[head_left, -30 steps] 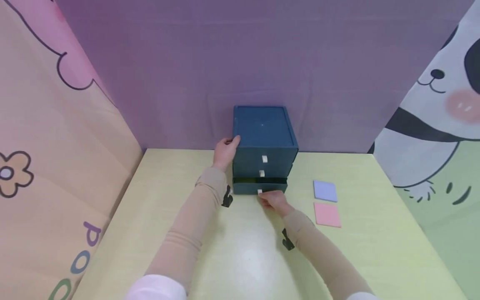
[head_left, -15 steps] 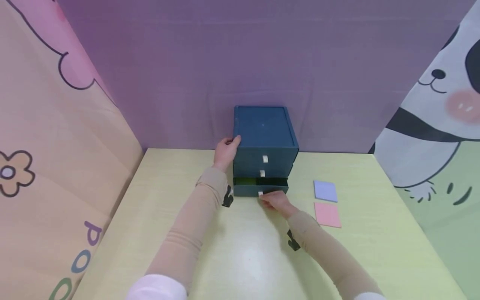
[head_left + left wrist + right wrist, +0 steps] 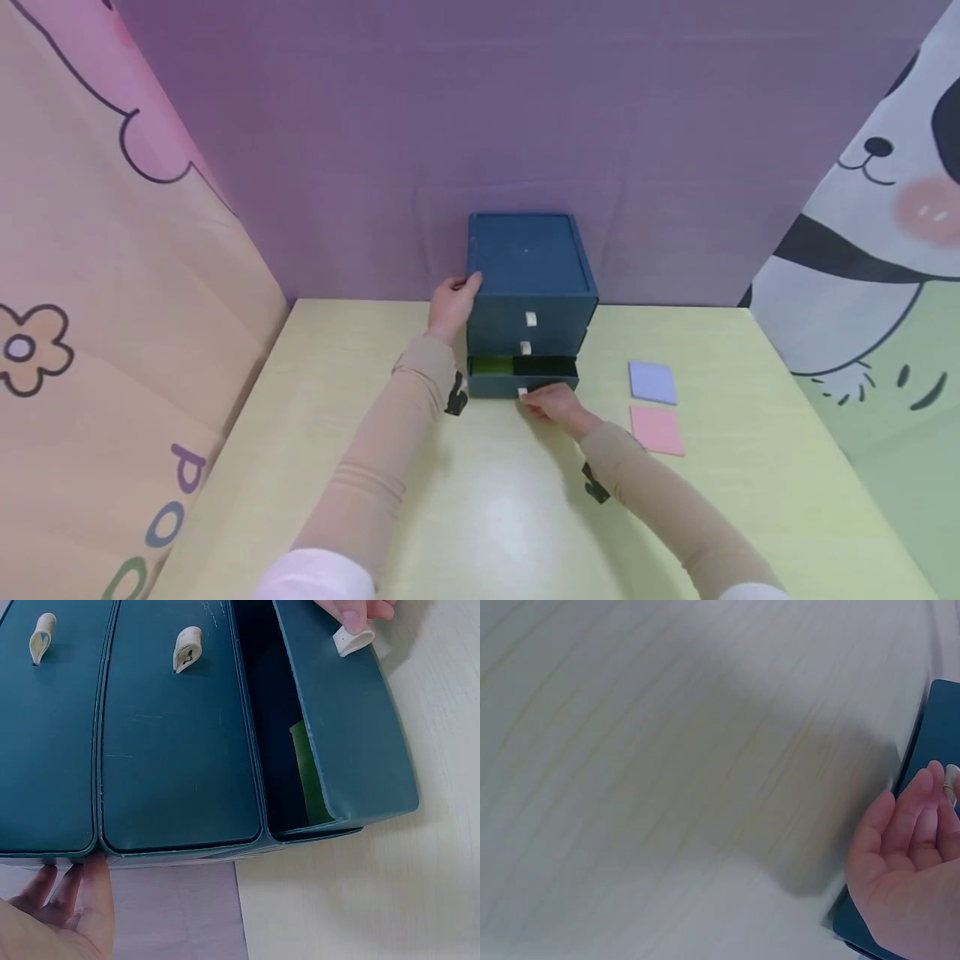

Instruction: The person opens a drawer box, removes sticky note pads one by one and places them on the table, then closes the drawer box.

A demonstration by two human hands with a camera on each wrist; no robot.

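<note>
A dark blue drawer cabinet [image 3: 532, 254] has small cream loop pulls on its three drawers. Its bottom drawer [image 3: 491, 387] is pulled partly out, and something green [image 3: 309, 772] shows inside at the left. My right hand [image 3: 553, 404] pinches the bottom drawer's pull [image 3: 353, 640] between thumb and finger. In the right wrist view, the right hand's other fingers [image 3: 870, 832] are bent beside the drawer front. My left hand [image 3: 450, 307] rests against the cabinet's left side near the upper front corner. The left wrist view has that hand's fingertips [image 3: 95, 870] touching the side wall.
To the right of the cabinet, a lilac square [image 3: 652, 382] and a pink square [image 3: 657, 430] lie flat on the pale table [image 3: 360, 350]. A purple backdrop [image 3: 375, 167] stands behind the cabinet, with printed cloths at both sides.
The bottom drawer has slid further out toward me, with my right hand gripping its pull. More of the green thing inside shows. My left hand stays at the cabinet's side.
</note>
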